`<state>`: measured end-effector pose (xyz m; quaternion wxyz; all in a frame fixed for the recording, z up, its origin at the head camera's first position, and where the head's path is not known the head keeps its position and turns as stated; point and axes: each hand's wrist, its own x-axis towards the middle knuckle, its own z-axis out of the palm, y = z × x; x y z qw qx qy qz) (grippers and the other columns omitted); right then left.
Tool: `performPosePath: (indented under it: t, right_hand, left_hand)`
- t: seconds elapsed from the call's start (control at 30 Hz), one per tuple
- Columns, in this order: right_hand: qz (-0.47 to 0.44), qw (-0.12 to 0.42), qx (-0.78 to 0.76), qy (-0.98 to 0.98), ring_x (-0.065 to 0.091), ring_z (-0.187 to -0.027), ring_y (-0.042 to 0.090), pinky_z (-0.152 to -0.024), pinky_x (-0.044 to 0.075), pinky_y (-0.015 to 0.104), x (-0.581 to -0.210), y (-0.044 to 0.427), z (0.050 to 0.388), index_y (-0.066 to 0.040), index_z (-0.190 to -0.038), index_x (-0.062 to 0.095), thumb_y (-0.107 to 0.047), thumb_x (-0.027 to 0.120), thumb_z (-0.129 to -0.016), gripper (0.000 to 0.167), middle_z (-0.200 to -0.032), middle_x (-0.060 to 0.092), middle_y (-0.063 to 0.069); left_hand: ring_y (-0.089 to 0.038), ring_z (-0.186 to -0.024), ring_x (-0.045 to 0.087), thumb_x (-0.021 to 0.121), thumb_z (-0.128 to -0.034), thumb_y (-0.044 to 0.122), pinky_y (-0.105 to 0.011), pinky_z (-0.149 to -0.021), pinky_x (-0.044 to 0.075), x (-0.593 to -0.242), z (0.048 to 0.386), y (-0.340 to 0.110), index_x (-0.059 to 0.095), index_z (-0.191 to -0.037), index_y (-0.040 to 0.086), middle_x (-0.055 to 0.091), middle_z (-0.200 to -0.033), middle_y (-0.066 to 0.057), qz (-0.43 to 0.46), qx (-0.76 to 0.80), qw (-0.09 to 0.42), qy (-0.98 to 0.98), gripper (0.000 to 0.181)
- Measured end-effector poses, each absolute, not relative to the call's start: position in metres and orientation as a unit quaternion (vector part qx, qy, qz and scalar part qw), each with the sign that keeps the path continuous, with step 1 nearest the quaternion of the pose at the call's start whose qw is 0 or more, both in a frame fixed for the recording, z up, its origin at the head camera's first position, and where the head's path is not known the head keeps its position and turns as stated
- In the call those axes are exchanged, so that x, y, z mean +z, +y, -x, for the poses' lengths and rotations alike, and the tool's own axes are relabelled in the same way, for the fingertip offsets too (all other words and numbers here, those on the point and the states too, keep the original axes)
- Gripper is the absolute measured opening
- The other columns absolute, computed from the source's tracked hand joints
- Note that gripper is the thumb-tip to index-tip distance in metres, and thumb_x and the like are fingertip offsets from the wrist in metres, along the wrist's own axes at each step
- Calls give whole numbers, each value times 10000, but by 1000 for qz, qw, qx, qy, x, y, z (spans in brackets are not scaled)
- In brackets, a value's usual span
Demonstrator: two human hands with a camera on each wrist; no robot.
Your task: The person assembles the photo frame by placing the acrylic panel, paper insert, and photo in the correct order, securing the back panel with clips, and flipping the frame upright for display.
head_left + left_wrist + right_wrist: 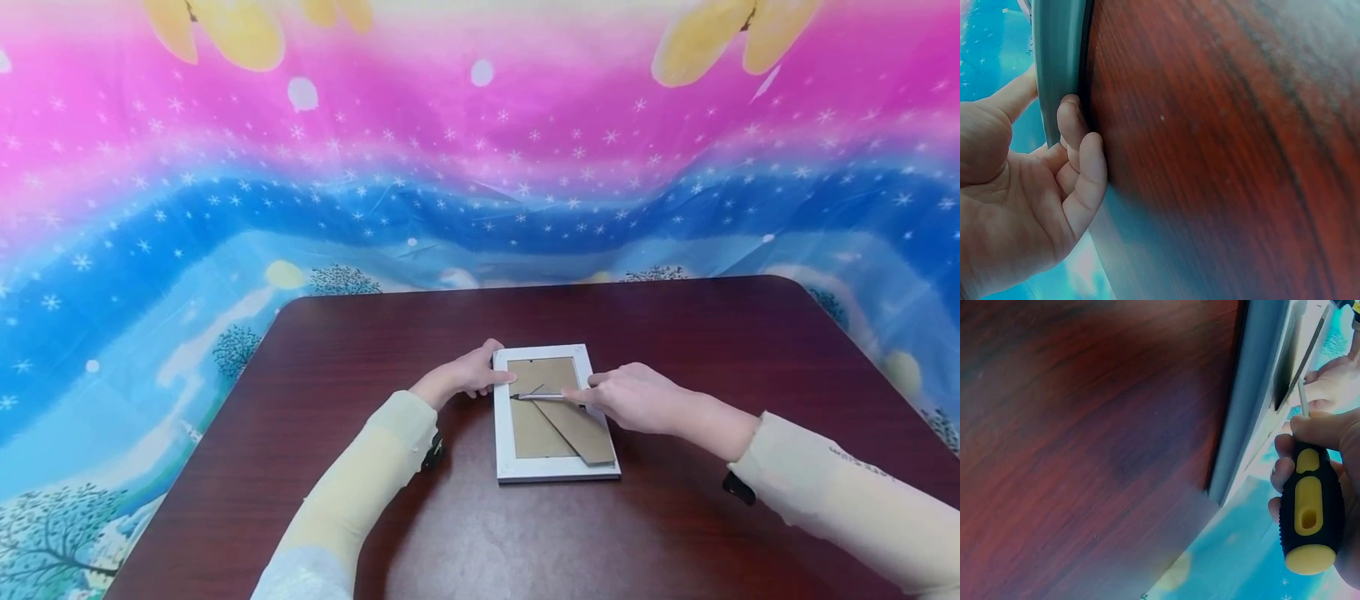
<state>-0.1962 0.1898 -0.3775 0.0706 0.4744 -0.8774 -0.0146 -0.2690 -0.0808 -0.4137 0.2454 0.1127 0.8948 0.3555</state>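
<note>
A white picture frame [504, 433] lies on the table with its back up, showing a brown backing board [531, 433] and a slanted stand leg [583, 435]. My left hand [471, 371] grips the frame's left edge, thumb over the top and fingers along the side. A screwdriver with a black and yellow handle [1308, 500] is held in my right hand [639, 398]. Its metal shaft [543, 396] reaches across the board and above the leg, with the tip near the frame's left inner edge. Whether the tip touches anything is hard to tell.
The dark reddish-brown table [360, 333] has rounded far corners. Behind it hangs a patterned cloth [480, 183] in pink and blue. Dark wrist devices [739, 487] peek out at both sleeves.
</note>
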Motion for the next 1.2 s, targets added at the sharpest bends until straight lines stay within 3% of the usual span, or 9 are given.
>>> performPosePath:
  t: [0.43, 0.63, 1.03, 1.2]
  right_hand:
    - [-454, 79, 43, -886, 166, -463, 39, -425, 204, 207, -386, 203, 196, -244, -1291, 651, -137, 732, -868, 443, -656, 401, -110]
    - [-441, 79, 42, -893, 238, -451, 22, -424, 232, 203, -387, 211, 190, -256, -1304, 639, -195, 724, -881, 436, -736, 516, -72]
    - [-448, 140, 42, -882, 262, -442, 3, -408, 215, 178, -384, 232, 175, -229, -1280, 652, -147, 771, -820, 482, -751, 551, -53]
    - [-449, 163, 47, -877, 219, -469, -10, -417, 200, 170, -385, 241, 170, -241, -1307, 631, -167, 741, -850, 476, -730, 469, -94]
  left_hand:
    - [-220, -649, 523, 643, -956, 291, -320, -544, 449, -415, 267, -84, 331, -1350, 99, 542, -766, -117, -115, 361, 245, 893, 538]
    - [-218, -651, 519, 642, -955, 297, -317, -546, 449, -413, 268, -83, 324, -1358, 96, 540, -781, -118, -115, 357, 243, 894, 551]
    - [-206, -632, 505, 635, -960, 293, -305, -542, 434, -413, 268, -81, 302, -1387, 89, 531, -758, -110, -114, 353, 243, 896, 578]
    - [-208, -634, 501, 631, -963, 288, -307, -549, 431, -414, 268, -80, 299, -1387, 85, 530, -765, -111, -116, 356, 246, 894, 576]
